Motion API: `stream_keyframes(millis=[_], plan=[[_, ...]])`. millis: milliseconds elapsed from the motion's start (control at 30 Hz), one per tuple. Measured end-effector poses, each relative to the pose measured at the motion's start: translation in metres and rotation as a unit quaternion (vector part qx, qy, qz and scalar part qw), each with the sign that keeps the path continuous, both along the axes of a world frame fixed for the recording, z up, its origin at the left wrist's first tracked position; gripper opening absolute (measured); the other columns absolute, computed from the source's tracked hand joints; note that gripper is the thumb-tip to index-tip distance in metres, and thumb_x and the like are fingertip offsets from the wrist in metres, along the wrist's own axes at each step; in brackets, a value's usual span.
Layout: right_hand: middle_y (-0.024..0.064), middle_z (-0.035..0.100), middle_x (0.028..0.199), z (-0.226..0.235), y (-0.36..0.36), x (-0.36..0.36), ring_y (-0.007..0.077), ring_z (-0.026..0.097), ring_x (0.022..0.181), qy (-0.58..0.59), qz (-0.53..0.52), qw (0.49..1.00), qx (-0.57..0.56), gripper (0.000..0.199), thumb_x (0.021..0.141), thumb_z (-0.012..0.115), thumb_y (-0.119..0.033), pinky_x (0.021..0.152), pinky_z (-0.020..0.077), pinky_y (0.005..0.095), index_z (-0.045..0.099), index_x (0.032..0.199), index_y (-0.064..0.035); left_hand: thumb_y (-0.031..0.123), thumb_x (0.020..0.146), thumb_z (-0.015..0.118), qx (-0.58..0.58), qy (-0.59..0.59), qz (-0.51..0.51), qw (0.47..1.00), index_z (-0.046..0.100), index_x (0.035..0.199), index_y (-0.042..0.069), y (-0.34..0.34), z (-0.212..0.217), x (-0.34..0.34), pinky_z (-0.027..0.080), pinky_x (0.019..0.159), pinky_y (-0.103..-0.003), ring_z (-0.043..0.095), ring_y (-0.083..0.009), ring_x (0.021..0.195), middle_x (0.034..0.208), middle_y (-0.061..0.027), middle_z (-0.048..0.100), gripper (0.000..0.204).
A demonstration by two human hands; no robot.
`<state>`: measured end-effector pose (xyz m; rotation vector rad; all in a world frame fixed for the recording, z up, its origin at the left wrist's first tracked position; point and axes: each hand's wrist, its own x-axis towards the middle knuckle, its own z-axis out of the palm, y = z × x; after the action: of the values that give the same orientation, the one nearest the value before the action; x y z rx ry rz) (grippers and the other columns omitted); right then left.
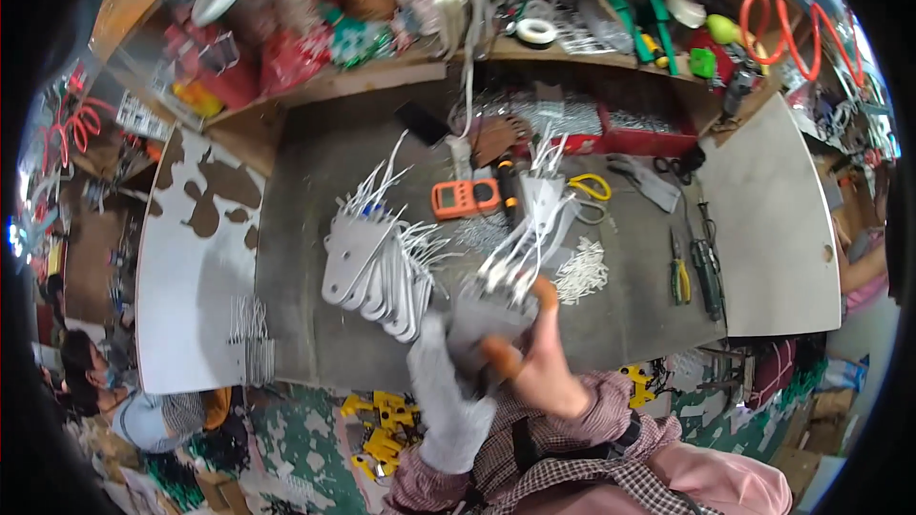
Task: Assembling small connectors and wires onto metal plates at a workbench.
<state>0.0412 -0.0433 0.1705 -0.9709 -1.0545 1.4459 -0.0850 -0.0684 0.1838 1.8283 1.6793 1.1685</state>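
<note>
My left hand (441, 391), in a grey glove, grips the left side of a stack of flat grey plates (491, 317) with white wires coming out of its far end. My bare right hand (553, 367) holds the same stack from the right, its thumb across the near part; motion blurs it slightly. Left of them on the dark bench lies a fanned pile of similar grey plates (367, 262) with white wires. Beyond my hands rests another bundle of plates (542, 202) with wires. A heap of short white tubes (582, 272) is to its right.
An orange multimeter (465, 198), a black phone (422, 124) and red bins (649, 138) of small metal parts sit farther back. Pliers (679, 270), a dark green pen-shaped tool (706, 277) and a grey glove (649, 183) lie right. A person (143, 410) sits at far left.
</note>
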Motion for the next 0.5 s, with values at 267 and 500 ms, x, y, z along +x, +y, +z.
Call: stream_keyframes(millis=[267, 500], plan=[[0.0216, 0.057, 0.135, -0.049, 0.157, 0.114, 0.0275, 0.057, 0.125, -0.169, -0.101, 0.980, 0.000, 0.066, 0.092, 0.071, -0.013, 0.101, 0.0480, 0.0380, 0.034, 0.144, 0.0035, -0.001, 0.089, 0.067, -0.072, -0.339, -0.106, 0.932, 0.034, 0.150, -0.004, 0.156, -0.073, 0.117, 0.042, 0.109, -0.036, 0.051, -0.0233, 0.128, 0.143, -0.0160, 0.048, 0.069], [0.0241, 0.014, 0.165, -0.110, 0.185, 0.119, 0.0326, 0.010, 0.155, -0.197, -0.090, 0.976, -0.009, 0.075, 0.103, 0.054, -0.027, 0.125, 0.0118, 0.0406, 0.013, 0.159, 0.0014, 0.026, 0.105, 0.054, -0.204, -0.473, -0.009, 0.857, 0.054, 0.136, -0.002, 0.176, -0.093, 0.131, 0.050, 0.094, -0.031, 0.059, -0.0160, 0.110, 0.129, -0.0067, 0.059, 0.042]])
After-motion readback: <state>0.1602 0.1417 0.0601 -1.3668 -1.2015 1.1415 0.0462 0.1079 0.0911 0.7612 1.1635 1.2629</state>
